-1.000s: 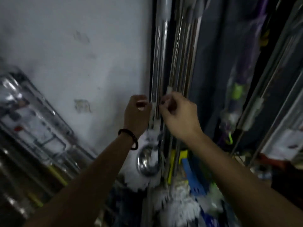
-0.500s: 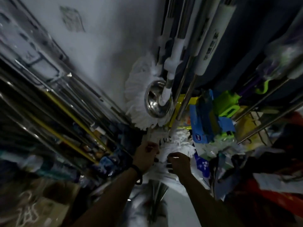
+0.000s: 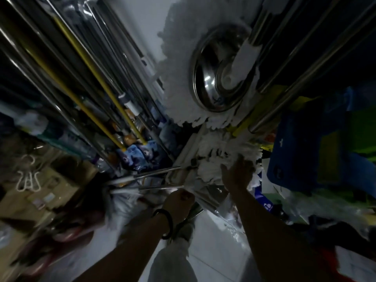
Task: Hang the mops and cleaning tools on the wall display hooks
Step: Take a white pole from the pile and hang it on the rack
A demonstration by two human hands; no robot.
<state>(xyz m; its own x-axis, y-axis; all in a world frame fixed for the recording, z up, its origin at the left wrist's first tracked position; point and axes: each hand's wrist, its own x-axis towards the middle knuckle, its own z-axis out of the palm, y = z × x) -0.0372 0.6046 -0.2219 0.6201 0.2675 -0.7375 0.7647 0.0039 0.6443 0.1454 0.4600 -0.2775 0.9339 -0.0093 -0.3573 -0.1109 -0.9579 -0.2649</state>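
Glossy metal mop disc (image 3: 211, 78) ringed by fluffy white strands (image 3: 177, 82); shiny steel poles (image 3: 301, 64); matt cardboard box (image 3: 40, 192).

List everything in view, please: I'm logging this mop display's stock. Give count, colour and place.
Round mop head: one, white with steel disc, top centre.
Loose mop head: one, white, centre right.
Steel poles: many, silver, slanting left and right.
Yellow poles: two, among the left poles.
Plastic tools: several, blue and green, right.
Cardboard box: one, brown, lower left.
Wristband: one, black, left wrist.
Left hand: curled, below centre; contents unclear.
Right hand: fingers spread, touching the loose mop head.
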